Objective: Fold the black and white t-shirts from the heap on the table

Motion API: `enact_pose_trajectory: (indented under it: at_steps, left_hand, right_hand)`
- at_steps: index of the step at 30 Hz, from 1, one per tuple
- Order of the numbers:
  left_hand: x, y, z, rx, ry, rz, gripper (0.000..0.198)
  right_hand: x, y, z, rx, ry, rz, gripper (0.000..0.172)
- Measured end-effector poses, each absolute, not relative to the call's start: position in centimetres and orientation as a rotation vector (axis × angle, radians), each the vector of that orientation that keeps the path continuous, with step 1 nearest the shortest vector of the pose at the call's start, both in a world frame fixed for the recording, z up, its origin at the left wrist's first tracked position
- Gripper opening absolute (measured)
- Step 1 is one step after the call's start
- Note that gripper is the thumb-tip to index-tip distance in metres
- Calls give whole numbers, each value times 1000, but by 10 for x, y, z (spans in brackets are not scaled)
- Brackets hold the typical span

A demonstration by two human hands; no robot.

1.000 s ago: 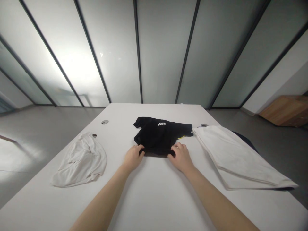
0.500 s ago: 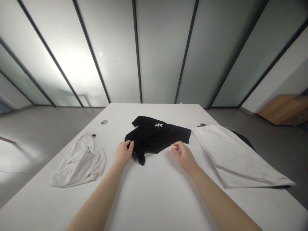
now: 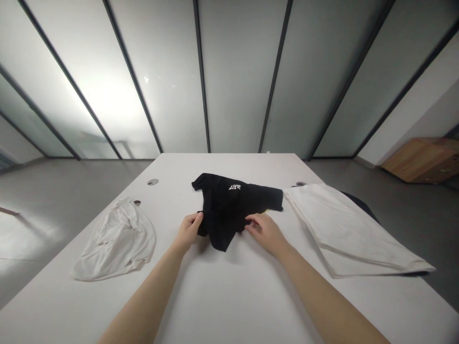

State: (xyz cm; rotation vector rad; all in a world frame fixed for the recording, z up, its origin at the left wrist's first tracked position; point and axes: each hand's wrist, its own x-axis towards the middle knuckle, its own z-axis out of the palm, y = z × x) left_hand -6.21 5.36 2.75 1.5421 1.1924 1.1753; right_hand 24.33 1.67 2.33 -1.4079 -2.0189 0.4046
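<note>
A black garment with a small white print lies across the middle of the white table, its near part bunched and hanging in a pointed fold. My left hand pinches its near left edge between thumb and fingers. At the near right edge of the cloth is my right hand, its thumb and fingers curved and slightly apart, fingertips beside or just touching the black fabric. A thin bit of yellow shows just beyond the right hand.
A crumpled white garment lies at the left of the table. Folded white cloth with dark fabric beneath covers the right side. Frosted glass panels stand behind; a wooden cabinet is far right.
My left hand has drawn the garment's left edge slightly right and up, opening the near fold. My right hand has moved left to the garment's near edge. The view has shifted slightly.
</note>
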Motion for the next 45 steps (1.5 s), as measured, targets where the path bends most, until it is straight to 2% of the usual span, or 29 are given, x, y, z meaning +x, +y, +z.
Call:
enact_pose_trajectory:
  at_steps: [3,4,5,6,8,9,10,18,24,29,34,40,43,45]
  left_hand:
    - [-61,52,28,1513,1163,1159,66]
    - [-60,50,29,1529,1131,1118,66]
    - [-58,47,29,1544,1087,1064,64]
    - [-56,45,30,1556,1035,1002,62]
    - [-53,41,32,1559,925,889,53]
    - [-53,40,32,1547,890,857,47]
    - [-54,40,33,1523,880,854,43]
    - [-84,68,34,861,1102,1384,51]
    - [-106,75,48,682,1076,1514,59]
    - [-123,71,56,687,1018,1442,67]
    - [-131,68,59,666,1014,1387,48]
    - [-138,70,62,719,968,1362,45]
    - [-143,78,56,728,1182,1520,33]
    - [-144,82,50,829,1473,1736,19]
  right_hand:
    - [229,7,25,-1196,-2178,424,94]
    - [222,4,25,-1159,-2213,416,107]
    - [217,2,24,-1141,-2226,396,105]
    - [212,2,22,-1132,-2222,377,88]
    - [210,3,17,-1111,-2156,374,40]
    - [213,6,14,-1108,-2080,401,25]
    - [218,9,11,-1120,-1971,442,20]
    - [264,42,-7,-1181,-865,655,36]
    - [263,42,7,-981,-682,892,34]
    - [275,32,12,-974,-638,1174,28]
    - [295,9,13,-1060,-960,1396,36]
    - [299,-2,26,-794,-1123,1837,53]
    - [291,8,29,-862,-1099,1711,50]
    - [283,15,28,-1061,-1137,1477,44]
